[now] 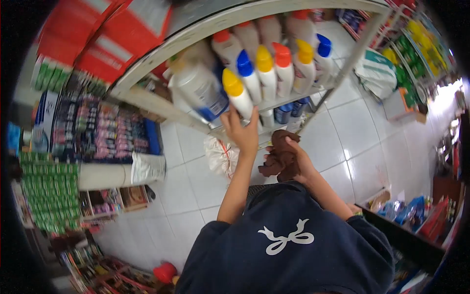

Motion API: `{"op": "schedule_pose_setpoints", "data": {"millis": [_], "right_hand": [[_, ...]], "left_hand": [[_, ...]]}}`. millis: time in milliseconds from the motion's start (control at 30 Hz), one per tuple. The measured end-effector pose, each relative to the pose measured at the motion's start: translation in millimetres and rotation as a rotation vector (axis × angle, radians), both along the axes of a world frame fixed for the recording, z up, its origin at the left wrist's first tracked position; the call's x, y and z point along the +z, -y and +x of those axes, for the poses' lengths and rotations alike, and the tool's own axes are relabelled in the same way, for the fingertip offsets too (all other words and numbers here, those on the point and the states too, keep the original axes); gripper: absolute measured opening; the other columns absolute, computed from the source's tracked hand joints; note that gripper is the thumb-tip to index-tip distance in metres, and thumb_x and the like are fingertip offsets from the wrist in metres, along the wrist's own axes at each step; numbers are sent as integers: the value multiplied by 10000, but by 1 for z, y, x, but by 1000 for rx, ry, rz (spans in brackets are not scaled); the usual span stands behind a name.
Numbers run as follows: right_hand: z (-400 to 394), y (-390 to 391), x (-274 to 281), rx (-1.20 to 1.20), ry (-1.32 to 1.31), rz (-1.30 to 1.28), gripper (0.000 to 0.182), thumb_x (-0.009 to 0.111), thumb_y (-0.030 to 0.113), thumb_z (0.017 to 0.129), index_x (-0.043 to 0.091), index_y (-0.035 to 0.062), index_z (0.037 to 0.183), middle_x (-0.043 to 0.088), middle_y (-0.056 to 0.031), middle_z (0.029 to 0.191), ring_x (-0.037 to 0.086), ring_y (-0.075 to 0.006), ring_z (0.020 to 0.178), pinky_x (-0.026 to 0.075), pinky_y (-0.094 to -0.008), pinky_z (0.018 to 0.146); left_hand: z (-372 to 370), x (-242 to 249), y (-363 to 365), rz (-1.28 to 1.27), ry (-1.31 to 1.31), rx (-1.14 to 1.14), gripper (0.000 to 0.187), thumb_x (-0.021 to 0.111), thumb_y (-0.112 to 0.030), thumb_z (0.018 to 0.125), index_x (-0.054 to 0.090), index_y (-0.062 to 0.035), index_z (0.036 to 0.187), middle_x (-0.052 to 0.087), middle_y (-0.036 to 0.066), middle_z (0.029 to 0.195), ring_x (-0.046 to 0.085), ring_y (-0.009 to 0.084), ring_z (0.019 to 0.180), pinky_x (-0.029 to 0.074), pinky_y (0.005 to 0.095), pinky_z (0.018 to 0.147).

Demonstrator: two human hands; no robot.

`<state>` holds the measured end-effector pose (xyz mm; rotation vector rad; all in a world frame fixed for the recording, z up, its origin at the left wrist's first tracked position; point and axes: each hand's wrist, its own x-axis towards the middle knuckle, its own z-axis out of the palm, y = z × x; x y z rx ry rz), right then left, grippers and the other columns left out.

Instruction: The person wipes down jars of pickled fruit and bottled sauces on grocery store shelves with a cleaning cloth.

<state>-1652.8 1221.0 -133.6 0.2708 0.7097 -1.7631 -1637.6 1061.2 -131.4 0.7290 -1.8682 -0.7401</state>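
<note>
My left hand (pixel 241 128) is raised to a white shelf (pixel 147 100) and grips a white bottle with a yellow cap (pixel 238 95) near its base. Beside it stand several white bottles with blue (pixel 248 74), yellow (pixel 265 68) and red (pixel 282 66) caps. A large white jug with a blue label (pixel 199 89) stands to the left of the gripped bottle. My right hand (pixel 297 159) is lower, just right of the left, and is closed on a crumpled brown cloth (pixel 279 157).
A white tied plastic bag (pixel 220 156) lies on the tiled floor (pixel 352 132) under the shelf. Racks of packaged goods (pixel 100 130) fill the left side, green packets (pixel 49 193) below them. A sack (pixel 376 72) and more shelves stand at the right.
</note>
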Motion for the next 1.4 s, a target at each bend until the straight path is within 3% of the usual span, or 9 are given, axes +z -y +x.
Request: {"op": "schedule_pose_setpoints", "data": {"millis": [567, 733, 800, 833, 900, 967, 1100, 1167, 1400], "right_hand": [[5, 13, -46, 185, 92, 91, 469, 454, 442, 822, 479, 66, 1102, 528, -102, 1017, 487, -265, 970, 411, -396, 825], [24, 36, -69, 353, 125, 127, 397, 489, 419, 794, 536, 83, 1000, 576, -72, 919, 548, -250, 854, 434, -368, 799], [35, 46, -89, 433, -84, -5, 349, 475, 372, 823, 521, 86, 1016, 567, -67, 933, 547, -230, 857, 437, -375, 791], [43, 56, -82, 551, -720, -22, 332, 452, 360, 840, 516, 95, 1028, 562, -68, 948, 545, -229, 862, 435, -377, 794], [56, 67, -93, 633, -1021, -71, 324, 418, 356, 859, 507, 105, 1044, 553, -70, 968, 541, -232, 872, 433, -378, 796], [64, 87, -129, 695, -453, -46, 341, 401, 372, 863, 499, 106, 1053, 548, -75, 973, 539, -238, 881, 434, -378, 794], [99, 146, -131, 866, 219, 59, 395, 399, 419, 852, 488, 95, 1059, 544, -95, 969, 540, -255, 883, 447, -384, 791], [128, 172, -115, 938, 250, 144, 405, 394, 414, 856, 486, 69, 1048, 546, -129, 956, 548, -266, 854, 457, -396, 790], [282, 252, -67, 1228, -128, 91, 422, 457, 406, 850, 495, 37, 1049, 564, -121, 923, 556, -247, 835, 468, -365, 750]], "left_hand": [[-2, -14, 1, 49, -13, 97, 385, 584, -127, 775, 492, -13, 1131, 531, 176, 1074, 549, 286, 929, 442, 339, 796], [26, 5, -8, 277, 55, -14, 662, 552, -148, 766, 212, -57, 1326, 473, 216, 1152, 477, 371, 1025, 405, 396, 846], [53, 1, -13, 364, -19, -67, 759, 571, -142, 755, 99, -56, 1343, 535, 238, 1036, 529, 388, 914, 433, 406, 781], [68, -7, -15, 438, -28, -67, 767, 565, -149, 763, 73, -65, 1345, 586, 208, 909, 572, 380, 789, 460, 410, 708], [105, -17, -17, 536, -2, 40, 738, 559, -172, 775, 95, -64, 1339, 597, 187, 829, 580, 375, 685, 471, 419, 638], [147, -29, -12, 773, 220, 54, 679, 571, -219, 784, 187, -40, 1315, 584, 163, 907, 579, 323, 820, 463, 369, 704], [223, -72, -15, 516, 166, 360, 560, 567, -315, 785, 372, -9, 1212, 581, 183, 905, 571, 306, 834, 451, 355, 723], [263, -74, -11, 342, 395, 521, 512, 547, -358, 790, 450, 7, 1136, 584, 186, 896, 562, 306, 851, 438, 347, 753], [386, -79, 19, 930, 169, 503, 409, 435, -361, 856, 536, 18, 969, 580, 226, 818, 568, 358, 791, 438, 386, 688]]}}
